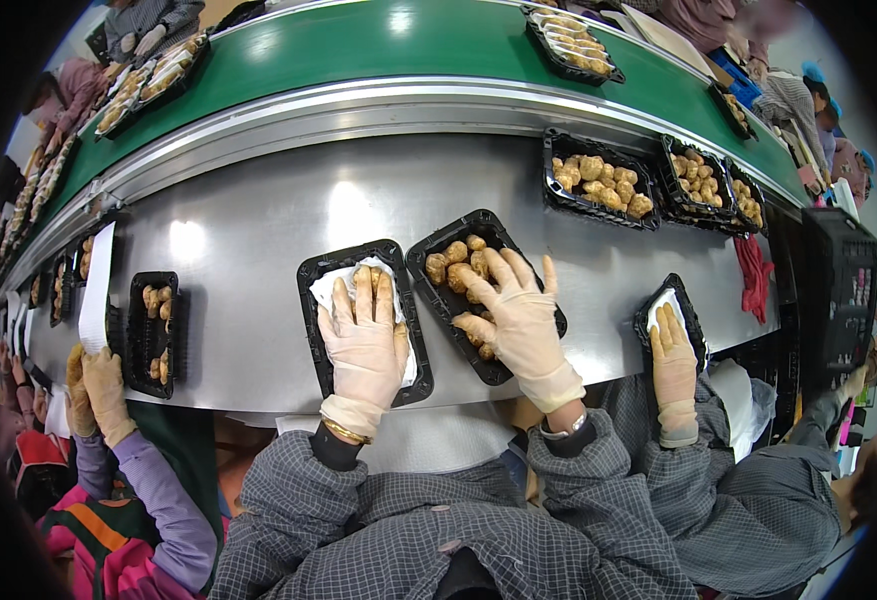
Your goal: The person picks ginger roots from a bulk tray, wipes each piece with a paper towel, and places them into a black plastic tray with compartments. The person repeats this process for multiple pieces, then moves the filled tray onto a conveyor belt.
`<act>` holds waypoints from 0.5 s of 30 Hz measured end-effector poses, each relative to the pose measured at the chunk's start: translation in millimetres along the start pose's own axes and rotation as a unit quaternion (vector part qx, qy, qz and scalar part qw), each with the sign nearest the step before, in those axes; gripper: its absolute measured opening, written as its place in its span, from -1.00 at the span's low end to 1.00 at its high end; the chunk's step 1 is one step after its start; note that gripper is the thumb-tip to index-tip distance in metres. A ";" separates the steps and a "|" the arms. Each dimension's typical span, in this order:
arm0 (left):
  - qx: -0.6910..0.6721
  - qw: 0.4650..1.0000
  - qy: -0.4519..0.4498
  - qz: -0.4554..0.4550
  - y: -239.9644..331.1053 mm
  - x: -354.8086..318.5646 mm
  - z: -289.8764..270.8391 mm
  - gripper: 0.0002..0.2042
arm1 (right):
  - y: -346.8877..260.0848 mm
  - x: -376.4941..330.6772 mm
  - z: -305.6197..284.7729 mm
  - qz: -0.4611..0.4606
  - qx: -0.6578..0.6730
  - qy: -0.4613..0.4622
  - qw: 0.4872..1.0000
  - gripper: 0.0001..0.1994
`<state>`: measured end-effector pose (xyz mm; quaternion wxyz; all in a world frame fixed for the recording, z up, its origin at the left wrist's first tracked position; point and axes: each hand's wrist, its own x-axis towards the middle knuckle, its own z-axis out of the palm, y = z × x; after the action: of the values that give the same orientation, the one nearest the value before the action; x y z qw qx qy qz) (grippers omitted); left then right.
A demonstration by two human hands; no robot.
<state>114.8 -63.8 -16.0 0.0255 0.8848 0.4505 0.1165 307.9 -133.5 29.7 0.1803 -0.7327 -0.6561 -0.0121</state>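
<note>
My left hand point(366, 335), in a pale thin glove, lies with fingers stretched over a black plastic tray point(308, 300) lined with white paper point(328, 288). A brown, knobbly tuber point(363, 277) shows at its fingertips; what the palm covers is hidden. Just to the right stands a tilted second black tray point(426, 235) full of loose tubers point(455, 276). Over that tray my right hand point(530, 330), gloved the same way, reaches in with fingers spread. Its fingertips and thumb are among the tubers, and no tuber is plainly gripped.
Beyond the steel table point(258, 190) runs a green conveyor point(388, 50) carrying packed trays point(573, 45). More tuber trays point(598, 185) stand at back right, near a red cloth point(753, 275). A co-worker's gloved hand point(674, 370) works at right, another's point(108, 395) at left beside a tray point(151, 335).
</note>
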 end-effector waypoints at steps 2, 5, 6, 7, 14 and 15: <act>-0.001 1.000 -0.001 -0.001 0.8 0.7 -0.2 -0.25 | 3.4 1.6 15.0 -0.018 0.000 -0.008 1.000 -0.43; 0.000 1.000 -0.021 -0.003 3.3 1.1 -2.7 -0.26 | 5.6 -0.5 18.9 -0.018 0.000 -0.001 1.000 -0.44; 0.000 1.000 -0.018 -0.004 2.5 0.8 -2.5 -0.26 | 5.4 -1.5 19.7 -0.015 -0.002 -0.003 1.000 -0.44; 0.000 1.000 -0.015 -0.004 1.5 0.6 -2.5 -0.26 | 4.5 -0.6 19.3 -0.021 0.002 -0.002 1.000 -0.43; -0.013 1.000 -0.020 0.000 2.2 1.8 -5.6 -0.27 | 3.9 -0.1 18.8 -0.022 -0.001 -0.013 1.000 -0.44; -0.014 1.000 -0.021 0.000 2.9 1.9 -5.7 -0.27 | 3.9 -0.5 20.0 -0.023 0.001 -0.013 1.000 -0.44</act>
<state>116.8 -64.3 -9.7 0.0474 0.8868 0.4478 0.1041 307.2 -128.7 9.9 0.1722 -0.7171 -0.6753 -0.0065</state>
